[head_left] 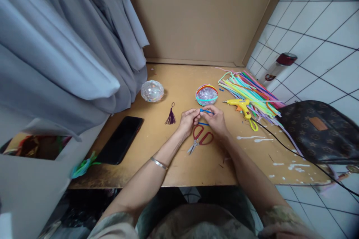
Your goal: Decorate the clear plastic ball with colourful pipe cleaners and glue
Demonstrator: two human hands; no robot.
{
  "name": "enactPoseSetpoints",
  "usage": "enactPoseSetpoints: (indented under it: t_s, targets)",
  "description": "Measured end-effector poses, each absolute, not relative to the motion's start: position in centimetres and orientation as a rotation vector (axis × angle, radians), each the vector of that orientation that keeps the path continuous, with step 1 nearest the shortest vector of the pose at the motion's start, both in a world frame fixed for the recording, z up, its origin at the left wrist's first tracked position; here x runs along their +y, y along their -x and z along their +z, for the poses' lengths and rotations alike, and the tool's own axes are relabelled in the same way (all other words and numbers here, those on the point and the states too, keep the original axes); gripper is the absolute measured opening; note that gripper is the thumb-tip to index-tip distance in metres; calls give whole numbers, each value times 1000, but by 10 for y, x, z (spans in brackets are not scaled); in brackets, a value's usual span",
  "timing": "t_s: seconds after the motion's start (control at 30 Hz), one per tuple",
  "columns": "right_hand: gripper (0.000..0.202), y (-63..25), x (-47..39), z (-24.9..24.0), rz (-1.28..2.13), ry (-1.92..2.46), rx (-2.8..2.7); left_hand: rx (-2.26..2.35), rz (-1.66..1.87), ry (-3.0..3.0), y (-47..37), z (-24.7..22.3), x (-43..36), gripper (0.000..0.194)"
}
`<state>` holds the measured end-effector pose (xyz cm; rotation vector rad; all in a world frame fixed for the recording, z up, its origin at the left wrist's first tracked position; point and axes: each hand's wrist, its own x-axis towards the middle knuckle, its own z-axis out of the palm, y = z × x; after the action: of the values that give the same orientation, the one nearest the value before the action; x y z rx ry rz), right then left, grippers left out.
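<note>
Two hands (188,121) (215,120) close together, pinching blue strip (206,111)

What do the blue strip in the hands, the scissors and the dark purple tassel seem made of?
Blue strip: possibly chenille-covered wire, since it looks matte and slim like the piled stems; too small to confirm. Scissors: silvery, shiny blades suggest steel; smooth red handles, probably plastic. Dark purple tassel: seemingly soft thread, from its fine, splayed strands; fibre unclear.
</note>
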<state>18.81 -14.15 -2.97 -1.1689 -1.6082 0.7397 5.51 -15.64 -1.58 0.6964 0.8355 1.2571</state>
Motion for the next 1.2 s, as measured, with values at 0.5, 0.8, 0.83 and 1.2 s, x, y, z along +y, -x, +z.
enactPoseSetpoints:
  t_s: [0.5, 0.8, 0.83, 1.2]
  targets:
    - [18, -196, -146, -12, 927, 992, -1750, 829, 1152, -869, -43, -13, -155, 41]
    - [29, -210, -146, -5, 194, 1182, -2080, 874, 1174, -832, -45, -15, -155, 39]
    - [30, -209, -147, -7, 106, 1196, -2098, 880, 1194, -821, -46, -15, -155, 38]
    - [33, -173, -164, -16, -185, 1466, -2251, 882, 1365, -529, -54, -13, -159, 22]
